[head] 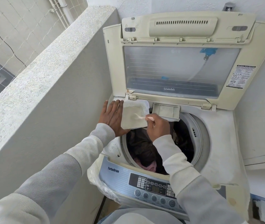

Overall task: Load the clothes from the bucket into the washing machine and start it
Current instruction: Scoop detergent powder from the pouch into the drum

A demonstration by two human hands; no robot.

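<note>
Clothes (144,149) lie inside the drum (201,139) of the one washing machine (222,143): we make out a dark heap and one pink piece (151,167) near the front rim. They sit below both hands, and neither hand touches them. We count two hands, one pouch and one small spoon. The left hand (112,117) has straight fingers laid flat against the pale pouch (134,113), propping it above the drum's back left rim. The right hand (157,126) pinches the pink spoon (142,117), whose tip rests on the pouch's face. One lid (177,70) stands upright at the back, one little drawer (166,110) juts out just beside the pouch, and five round buttons (154,198) show in a row on the control panel (120,178). A rough low wall (55,78) runs close along the machine's left side. Our right forearm crosses the drum mouth, leaving its right half open.
</note>
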